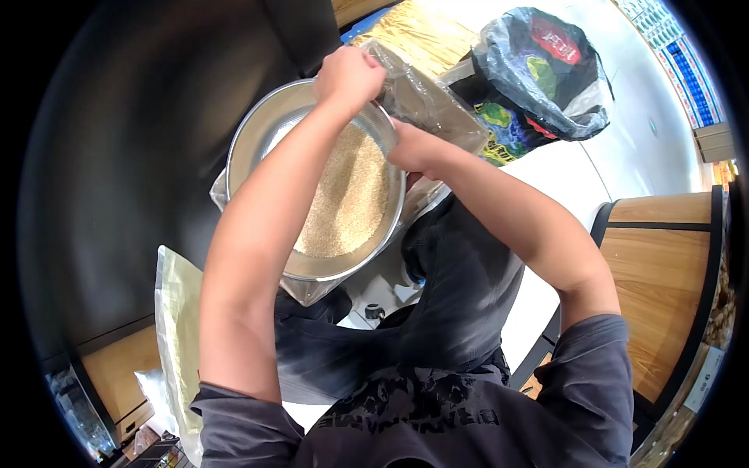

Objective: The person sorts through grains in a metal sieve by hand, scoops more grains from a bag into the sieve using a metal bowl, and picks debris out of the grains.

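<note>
A round metal sieve [248, 140] with a tall rim is in front of me, slightly tilted. Pale golden grain [347, 199] lies in it, heaped toward the right and near side. My left hand [351, 78] reaches across the sieve and is closed on its far rim. Wrapped round the right side of the rim is my right hand [413, 150], its fingers partly hidden beneath. Under the sieve sits a container lined with a clear plastic bag [429, 101], mostly covered by the sieve.
An open black patterned bag [538, 78] stands at the upper right, beside a golden sheet-like package [413, 35]. A black panel [148, 140] rises on the left, near a pale woven sack [178, 335]. A wooden cabinet [659, 288] is on the right.
</note>
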`<state>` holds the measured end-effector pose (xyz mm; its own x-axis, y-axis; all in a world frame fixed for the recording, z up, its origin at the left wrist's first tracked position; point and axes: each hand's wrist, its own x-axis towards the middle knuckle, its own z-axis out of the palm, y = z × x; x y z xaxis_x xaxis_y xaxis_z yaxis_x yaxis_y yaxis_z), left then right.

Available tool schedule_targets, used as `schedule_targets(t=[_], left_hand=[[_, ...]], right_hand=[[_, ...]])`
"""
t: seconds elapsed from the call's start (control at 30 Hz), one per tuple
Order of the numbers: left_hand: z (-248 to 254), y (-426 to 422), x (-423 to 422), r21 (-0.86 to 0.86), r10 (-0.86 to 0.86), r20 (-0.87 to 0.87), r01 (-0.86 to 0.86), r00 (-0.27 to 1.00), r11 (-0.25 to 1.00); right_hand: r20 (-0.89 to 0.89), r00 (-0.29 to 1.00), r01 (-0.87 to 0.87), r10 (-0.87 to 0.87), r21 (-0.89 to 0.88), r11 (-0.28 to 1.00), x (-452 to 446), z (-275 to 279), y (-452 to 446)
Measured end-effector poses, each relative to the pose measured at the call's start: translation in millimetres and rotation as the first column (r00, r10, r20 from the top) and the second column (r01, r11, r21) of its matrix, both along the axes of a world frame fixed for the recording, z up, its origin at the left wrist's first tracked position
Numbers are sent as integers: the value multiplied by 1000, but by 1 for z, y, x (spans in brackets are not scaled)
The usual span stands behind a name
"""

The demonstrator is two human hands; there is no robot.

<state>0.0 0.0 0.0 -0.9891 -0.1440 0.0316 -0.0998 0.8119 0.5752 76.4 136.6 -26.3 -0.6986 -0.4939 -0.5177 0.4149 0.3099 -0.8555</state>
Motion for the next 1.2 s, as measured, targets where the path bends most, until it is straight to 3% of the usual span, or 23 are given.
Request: schedule_targets(t=[0.1,0.17,0.23,0.3,0.37,0.43,0.53,0.6,0.63,0.7,0.8,0.9,0.97,1.07,1.2], left_hand=[[-9,-3,2,5,-2,60,2,998,1000],[-14,-27,5,143,-60,-91,73,994,987],[-9,-53,20,181,18,-66,-6,998,983],[-9,-89,53,333,186,-94,-145,978,932],[-34,-136,90,305,338,-93,-297,936,905],[-27,-157,143,249,406,0,-393,914,885],[-14,-159,213,348,513,110,-516,851,782],[-2,-149,246,556,556,92,-506,826,659],[7,-144,259,560,571,87,-514,816,650],[27,-132,273,745,572,-95,-324,815,583],[50,-121,293,707,588,-175,-315,790,633],[49,-118,304,695,588,-247,-282,771,661],[46,-116,311,614,561,-274,-307,781,727],[44,-103,316,703,608,-193,-324,770,633],[33,-100,317,637,585,-245,-326,773,698]], right_hand=[[51,999,-2,-1,62,998,1,2,13],[14,1000,13,-12,-23,1000,3,4,10],[16,1000,-9,11,-77,997,0,-3,11],[65,998,-3,8,-77,997,0,-7,13],[82,996,24,-24,-1,1000,4,3,14],[98,995,5,-3,-18,1000,4,3,21],[70,997,-11,14,-42,999,8,-3,43],[12,999,-39,40,-63,997,15,5,52],[12,1000,28,-27,-55,998,25,19,56],[-9,995,94,-95,-54,994,29,33,67],[4,991,133,-133,-3,991,40,50,88],[12,961,277,-276,-14,961,59,73,95],[-33,961,275,-274,31,961,60,68,107],[-64,960,275,-271,56,960,70,68,112],[-52,953,301,-300,16,954,79,73,108]])
